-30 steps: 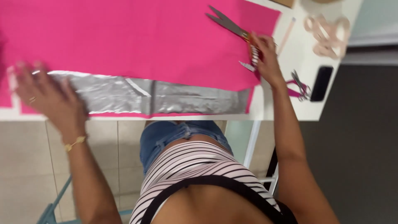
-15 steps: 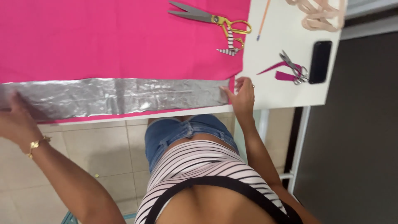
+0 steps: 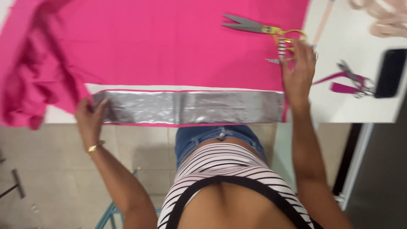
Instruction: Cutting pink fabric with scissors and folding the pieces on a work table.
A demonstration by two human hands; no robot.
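- White and smooth, the counter [image 3: 352, 106] carries a broad sheet of bright pink fabric [image 3: 169, 46]; beige floor tiles show below its near edge.
- Along the fabric's near edge lies a long silver strip [image 3: 190, 107], shiny and crinkled like foil, with a thin pink border showing under it.
- At the strip's left end, the left hand [image 3: 89, 116] rests with fingers [image 3: 101, 106] loosely curled on the silver; whether they pinch it cannot be told. A gold bracelet sits on that wrist.
- Left of the strip, the pink fabric bunches into soft folds and hangs off the counter.
- Beyond the strip's right end, the right hand [image 3: 299, 72] lies on the fabric's edge, fingers spread and open, fingertips touching the gold handles of the scissors [image 3: 263, 29].
- These scissors have long grey metal blades and lie flat on the pink, beyond the strip.
- Right of the strip, on bare counter: a small metal snipper [image 3: 354, 80] on pink scraps, a black phone [image 3: 390, 72] just beside it, and pale looped tape [image 3: 381, 19] farther back.
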